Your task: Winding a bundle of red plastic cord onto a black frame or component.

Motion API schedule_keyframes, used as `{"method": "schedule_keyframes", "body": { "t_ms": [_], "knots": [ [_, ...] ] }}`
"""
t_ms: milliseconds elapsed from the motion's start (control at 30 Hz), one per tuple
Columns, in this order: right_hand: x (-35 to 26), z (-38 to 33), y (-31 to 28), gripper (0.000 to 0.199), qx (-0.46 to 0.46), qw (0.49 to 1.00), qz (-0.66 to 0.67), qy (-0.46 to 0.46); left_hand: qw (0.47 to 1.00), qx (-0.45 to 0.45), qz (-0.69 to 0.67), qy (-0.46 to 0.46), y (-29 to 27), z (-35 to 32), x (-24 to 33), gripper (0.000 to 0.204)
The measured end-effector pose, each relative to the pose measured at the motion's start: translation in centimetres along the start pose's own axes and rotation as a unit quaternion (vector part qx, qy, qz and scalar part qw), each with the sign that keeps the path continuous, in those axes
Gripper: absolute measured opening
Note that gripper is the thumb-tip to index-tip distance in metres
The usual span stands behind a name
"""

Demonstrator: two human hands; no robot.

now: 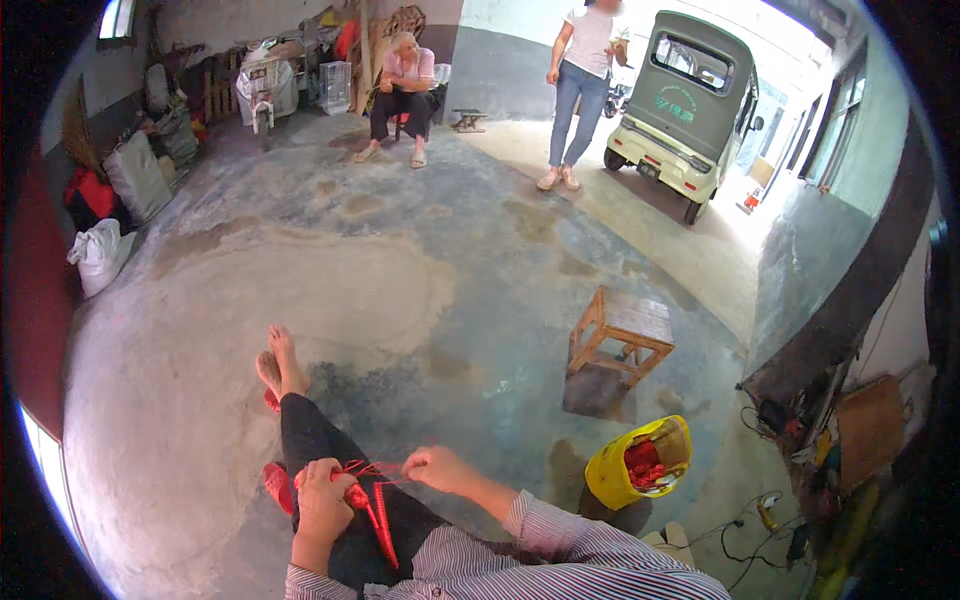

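Both hands over lap: left [322, 495] fisted on red cord [372, 503], right [440, 468] pinching its strand, fingers curled.

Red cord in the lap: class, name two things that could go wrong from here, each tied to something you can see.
1. The red cord is stretched thin between the left hand and right hand; a slip might loosen the work.
2. The loose ends hang over the knee and could tangle.
3. The yellow bucket sits tilted on the floor, so it may tip and spill.

Left hand [322, 492] fisted, right hand [438, 467] pinching
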State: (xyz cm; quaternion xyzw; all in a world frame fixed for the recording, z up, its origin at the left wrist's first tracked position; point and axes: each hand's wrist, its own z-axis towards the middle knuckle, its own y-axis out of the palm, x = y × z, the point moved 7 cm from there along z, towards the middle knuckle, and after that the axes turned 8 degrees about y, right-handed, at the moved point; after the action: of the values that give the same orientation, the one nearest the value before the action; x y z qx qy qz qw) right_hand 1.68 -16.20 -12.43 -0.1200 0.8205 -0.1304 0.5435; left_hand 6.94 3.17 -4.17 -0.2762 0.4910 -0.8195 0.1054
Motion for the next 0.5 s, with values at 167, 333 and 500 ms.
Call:
{"method": "schedule_keyframes", "body": {
  "t_ms": [167,333,500],
  "knots": [
    [0.4,0.9,1.5,0.025,0.014,0.989,-0.145,0.024,0.999,0.018,0.027,0.028,-0.7,0.6,0.8,0.024],
    [-0.2,0.9,3.9,0.042,-0.052,0.993,-0.105,-0.018,0.989,-0.082,0.107,0.069,1.9,0.2,1.2,0.016],
    [0.0,1.0,5.8,0.05,-0.063,0.991,-0.101,-0.066,0.997,-0.03,-0.015,-0.068,3.9,-0.5,-1.3,0.018]
  ]
}}
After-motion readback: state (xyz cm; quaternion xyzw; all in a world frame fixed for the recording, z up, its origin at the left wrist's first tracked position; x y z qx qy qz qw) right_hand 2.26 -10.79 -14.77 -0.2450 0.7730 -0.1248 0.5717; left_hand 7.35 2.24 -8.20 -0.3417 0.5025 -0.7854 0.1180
